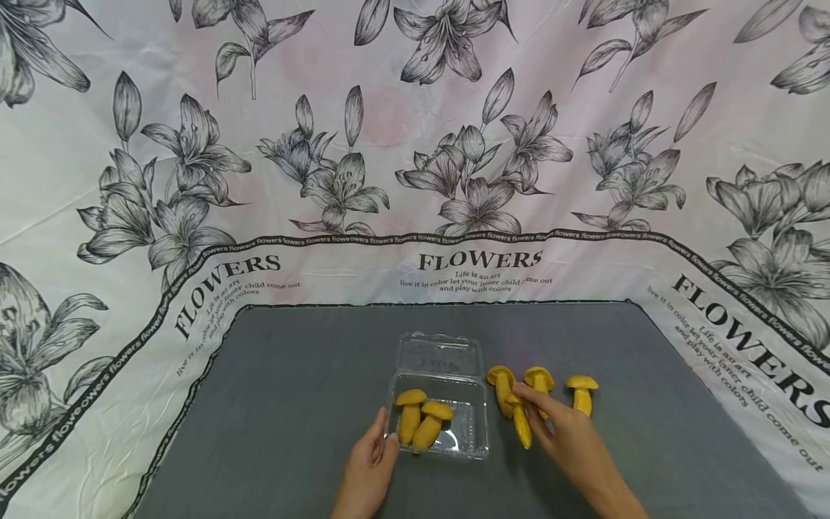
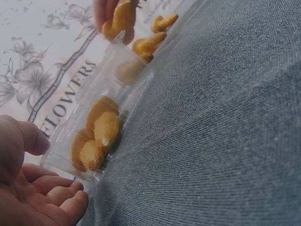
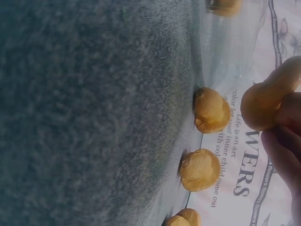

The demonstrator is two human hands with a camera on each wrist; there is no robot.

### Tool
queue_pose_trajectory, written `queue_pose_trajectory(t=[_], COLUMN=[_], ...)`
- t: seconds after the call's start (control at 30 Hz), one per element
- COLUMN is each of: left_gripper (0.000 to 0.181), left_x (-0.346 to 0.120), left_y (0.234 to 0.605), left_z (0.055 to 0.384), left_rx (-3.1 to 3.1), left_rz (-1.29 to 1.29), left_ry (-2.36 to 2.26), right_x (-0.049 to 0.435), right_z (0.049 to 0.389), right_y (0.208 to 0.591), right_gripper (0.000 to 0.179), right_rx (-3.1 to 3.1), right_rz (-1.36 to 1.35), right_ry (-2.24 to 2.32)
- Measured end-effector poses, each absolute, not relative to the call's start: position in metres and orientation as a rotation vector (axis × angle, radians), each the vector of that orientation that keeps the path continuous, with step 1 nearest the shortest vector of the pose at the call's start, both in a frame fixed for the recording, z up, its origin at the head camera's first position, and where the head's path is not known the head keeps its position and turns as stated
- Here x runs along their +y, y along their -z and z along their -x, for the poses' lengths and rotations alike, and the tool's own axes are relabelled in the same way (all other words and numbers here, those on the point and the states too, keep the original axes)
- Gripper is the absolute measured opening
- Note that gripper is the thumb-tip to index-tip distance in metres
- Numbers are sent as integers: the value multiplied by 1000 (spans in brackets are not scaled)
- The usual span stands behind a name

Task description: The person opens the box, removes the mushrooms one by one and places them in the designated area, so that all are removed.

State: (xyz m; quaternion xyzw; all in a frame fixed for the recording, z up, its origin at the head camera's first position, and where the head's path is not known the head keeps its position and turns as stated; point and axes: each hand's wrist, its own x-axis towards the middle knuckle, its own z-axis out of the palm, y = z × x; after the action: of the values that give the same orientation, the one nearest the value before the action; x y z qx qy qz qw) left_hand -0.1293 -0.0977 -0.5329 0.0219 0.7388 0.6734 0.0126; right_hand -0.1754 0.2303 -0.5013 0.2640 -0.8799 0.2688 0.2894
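Head view: high, looking forward and down over the grey mat [image 1: 311, 389] toward the flower-print backdrop [image 1: 415, 144]; widest of the 3. Left wrist view: low, near the mat, looking along the clear box [image 2: 94, 127] toward the backdrop. Right wrist view: very close, rolled sideways, skimming the mat past loose yellow mushrooms [image 3: 210, 110]. All 3 share mat, backdrop lettering, mushrooms.

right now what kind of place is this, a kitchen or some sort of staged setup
Likely a staged tabletop setup, not a kitchen: a floral "FLOWERS" sheet as backdrop, a grey mat, and yellow toy-like mushrooms beside a clear plastic box.
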Motion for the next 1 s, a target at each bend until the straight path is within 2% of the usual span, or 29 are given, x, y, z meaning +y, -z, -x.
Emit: queue_pose_trajectory(t=[0.47, 1.0], left_gripper=[62, 61], left_x=[-95, -95], left_y=[531, 531], left_z=[126, 123], left_rx=[2317, 2341], left_rz=[-93, -85], left_ry=[-2128, -2128], right_x=[234, 234], right_z=[169, 161], right_y=[506, 510], right_gripper=[54, 51], right_rx=[-2403, -2490], right_rz=[-805, -801], right_ry=[-681, -547])
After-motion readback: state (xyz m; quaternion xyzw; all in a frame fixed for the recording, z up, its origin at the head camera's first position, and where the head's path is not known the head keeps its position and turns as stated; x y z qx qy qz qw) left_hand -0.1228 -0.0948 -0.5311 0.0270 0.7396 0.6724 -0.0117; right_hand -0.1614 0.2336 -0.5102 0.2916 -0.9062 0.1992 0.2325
